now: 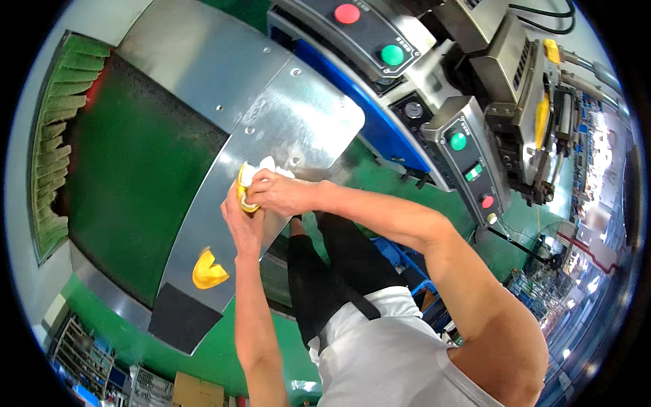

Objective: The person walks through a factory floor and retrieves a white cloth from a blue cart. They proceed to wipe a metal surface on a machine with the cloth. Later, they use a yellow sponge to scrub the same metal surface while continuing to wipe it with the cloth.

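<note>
My left hand (240, 221) is closed round a curved yellow piece (241, 178), which looks like a shoe upper with a pale inner side. Over it, my right hand (281, 194) is closed too, its fingers pressed into the hollow of the same piece. A crumpled white sheet or pad (267, 165) sticks out past the right fingers; whether they grip it is hidden. Both hands are above the edge of a metal tabletop (298, 115). A second yellow piece (210, 270), curved and folded, lies on the metal to the left of my left forearm.
A green conveyor belt (135, 183) runs beyond the metal edge, under a fringed green curtain (57, 136). A black mat (182, 317) covers the near corner. Right of me stands a machine (468, 159) with coloured buttons; yellow pieces (542, 121) sit on it. A cardboard box (196, 391) is lower left.
</note>
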`<act>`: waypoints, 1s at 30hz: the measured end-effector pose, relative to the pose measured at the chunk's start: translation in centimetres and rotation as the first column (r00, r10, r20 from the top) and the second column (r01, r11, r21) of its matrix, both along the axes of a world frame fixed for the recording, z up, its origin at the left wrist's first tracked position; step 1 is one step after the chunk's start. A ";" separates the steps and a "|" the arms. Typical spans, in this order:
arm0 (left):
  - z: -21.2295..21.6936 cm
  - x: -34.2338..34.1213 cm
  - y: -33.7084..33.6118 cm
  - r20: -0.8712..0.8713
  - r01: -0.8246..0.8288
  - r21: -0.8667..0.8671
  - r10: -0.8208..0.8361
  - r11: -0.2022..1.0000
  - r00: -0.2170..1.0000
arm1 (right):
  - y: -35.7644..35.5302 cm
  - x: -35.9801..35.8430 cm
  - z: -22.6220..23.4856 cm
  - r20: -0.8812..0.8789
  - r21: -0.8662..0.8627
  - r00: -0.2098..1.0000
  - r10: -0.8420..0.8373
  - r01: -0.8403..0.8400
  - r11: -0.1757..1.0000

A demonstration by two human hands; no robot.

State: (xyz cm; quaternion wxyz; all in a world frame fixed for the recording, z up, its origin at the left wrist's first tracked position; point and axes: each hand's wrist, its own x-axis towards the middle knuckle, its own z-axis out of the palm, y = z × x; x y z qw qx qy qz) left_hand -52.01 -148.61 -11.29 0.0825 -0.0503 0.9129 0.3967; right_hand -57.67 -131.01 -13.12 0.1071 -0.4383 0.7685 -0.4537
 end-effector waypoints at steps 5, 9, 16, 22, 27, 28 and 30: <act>0.4 -0.8 -1.2 -0.045 0.145 -0.151 -0.153 0.978 0.987 | 0.5 -4.0 -0.3 -0.052 0.103 0.940 0.338 -0.331 0.938; 0.1 -0.3 -1.1 -0.049 0.125 -0.100 -0.130 0.987 0.990 | 3.7 -6.1 -0.5 0.069 0.153 0.923 0.378 -0.384 0.910; -0.5 0.2 0.6 -0.018 -0.021 -0.024 0.021 0.999 1.000 | -1.2 -1.3 0.2 0.089 0.256 0.927 -0.364 0.332 0.908; -1.8 0.7 0.7 -0.065 -0.079 -0.045 0.076 0.996 0.995 | -5.1 1.6 -0.1 0.003 0.254 0.853 -0.521 0.504 0.826; -0.9 0.0 -0.3 -0.049 0.053 -0.099 -0.058 0.994 0.997 | -2.5 -1.9 -1.0 0.083 0.253 0.997 0.004 -0.025 0.967; -0.3 -0.4 -0.3 -0.031 0.074 -0.100 -0.077 0.992 0.997 | -1.7 -3.8 -0.8 0.190 0.235 0.975 0.118 -0.162 0.959; 0.0 -0.8 -0.7 -0.001 0.105 -0.124 -0.106 0.987 0.994 | -0.5 -6.0 0.1 0.241 0.352 0.942 0.233 -0.309 0.884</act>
